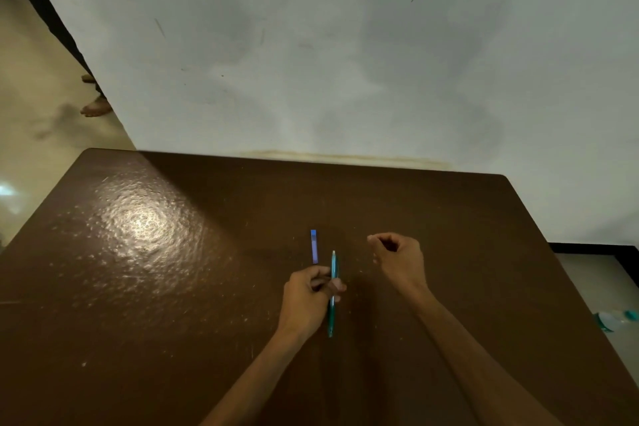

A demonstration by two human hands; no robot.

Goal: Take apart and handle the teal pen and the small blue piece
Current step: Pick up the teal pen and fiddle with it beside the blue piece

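Observation:
A teal pen (333, 266) points away from me over the brown table (138, 270), its pale tip toward the wall. My left hand (307, 301) grips the pen around its middle, thumb across the barrel. A small blue piece (314, 246) lies flat on the table just beyond and left of the pen tip, untouched. My right hand (397, 259) hovers to the right of the pen, fingers curled loosely inward; whether it pinches anything small I cannot tell.
The table butts against a pale wall (345, 62). A bare foot of another person (96, 107) stands on the floor at the far left. A teal and white bottle (615, 320) lies on the floor past the table's right edge.

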